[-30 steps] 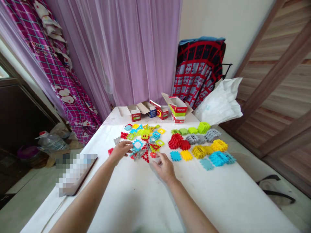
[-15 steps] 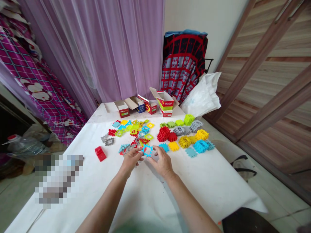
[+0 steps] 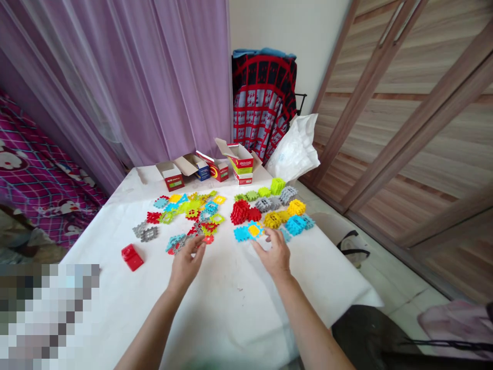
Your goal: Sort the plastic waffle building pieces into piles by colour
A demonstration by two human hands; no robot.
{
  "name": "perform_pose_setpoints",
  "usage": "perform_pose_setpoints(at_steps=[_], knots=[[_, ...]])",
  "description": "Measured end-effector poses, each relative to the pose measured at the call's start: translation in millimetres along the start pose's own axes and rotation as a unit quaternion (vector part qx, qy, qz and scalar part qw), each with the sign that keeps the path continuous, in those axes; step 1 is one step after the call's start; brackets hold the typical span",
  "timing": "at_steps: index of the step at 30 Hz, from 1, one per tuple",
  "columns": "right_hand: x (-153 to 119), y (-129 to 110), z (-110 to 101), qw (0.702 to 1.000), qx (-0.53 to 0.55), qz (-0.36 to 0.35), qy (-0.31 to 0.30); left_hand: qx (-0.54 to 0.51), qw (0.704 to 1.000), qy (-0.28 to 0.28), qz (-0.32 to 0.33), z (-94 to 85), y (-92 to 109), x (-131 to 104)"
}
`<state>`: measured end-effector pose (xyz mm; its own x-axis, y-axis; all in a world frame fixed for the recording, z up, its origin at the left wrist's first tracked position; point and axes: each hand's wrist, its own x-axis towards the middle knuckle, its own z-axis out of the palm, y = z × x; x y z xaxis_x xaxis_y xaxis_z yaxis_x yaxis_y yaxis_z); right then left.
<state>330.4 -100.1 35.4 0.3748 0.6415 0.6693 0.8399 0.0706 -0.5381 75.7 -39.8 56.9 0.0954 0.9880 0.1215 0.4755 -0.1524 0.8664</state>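
Observation:
My right hand [image 3: 276,253] pinches a light-blue window-frame piece [image 3: 262,229] by its right edge, over a yellow piece [image 3: 254,230]. A flat blue piece [image 3: 242,234] lies just left of it. At the lower edge of the mixed pile, my left hand [image 3: 187,262] reaches over grey and red pieces [image 3: 180,245], its fingers curled; whether they grip one is unclear. The mixed pile [image 3: 192,206] holds yellow, red, green, blue and grey toothed pieces. On the right stand sorted clusters: red [image 3: 239,211], grey [image 3: 288,193], green [image 3: 278,185], yellow [image 3: 297,207] and blue [image 3: 296,225].
Open boxes [image 3: 173,177] stand along the back of the white-covered table [image 3: 227,308], with a stack of boxes [image 3: 243,165] beside them. A white bag [image 3: 296,149] is at the back right. A red block [image 3: 132,257] lies at the left.
The view has turned right. My hands have parted: the right carried the blue frame to the yellow piece, and the left let go of it and moved to the mixed pile.

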Motion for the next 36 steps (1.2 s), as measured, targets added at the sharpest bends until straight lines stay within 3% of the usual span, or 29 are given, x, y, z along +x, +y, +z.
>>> perform_pose_setpoints(at_steps=[5,11,19,26,32,36], knots=[[18,73,-34,0.982,-0.105,0.094,0.129,0.176,0.965,0.161,0.109,-25.4,-37,-6],[30,115,-44,0.971,-0.136,0.154,0.122,0.209,0.943,0.226,0.125,-38.9,-47,-7],[34,135,-43,0.974,-0.135,0.169,0.070,0.205,0.949,0.226,0.082,-37.6,-46,-9],[32,139,-41,0.977,-0.147,0.149,0.052,0.193,0.952,0.223,0.086,-37.8,-47,-8],[30,132,-44,0.979,-0.153,0.126,0.055,0.183,0.954,0.222,0.082,-37.8,-54,-7],[30,110,-41,0.985,-0.133,0.068,0.082,0.159,0.961,0.211,0.078,-36.7,-58,-7]])
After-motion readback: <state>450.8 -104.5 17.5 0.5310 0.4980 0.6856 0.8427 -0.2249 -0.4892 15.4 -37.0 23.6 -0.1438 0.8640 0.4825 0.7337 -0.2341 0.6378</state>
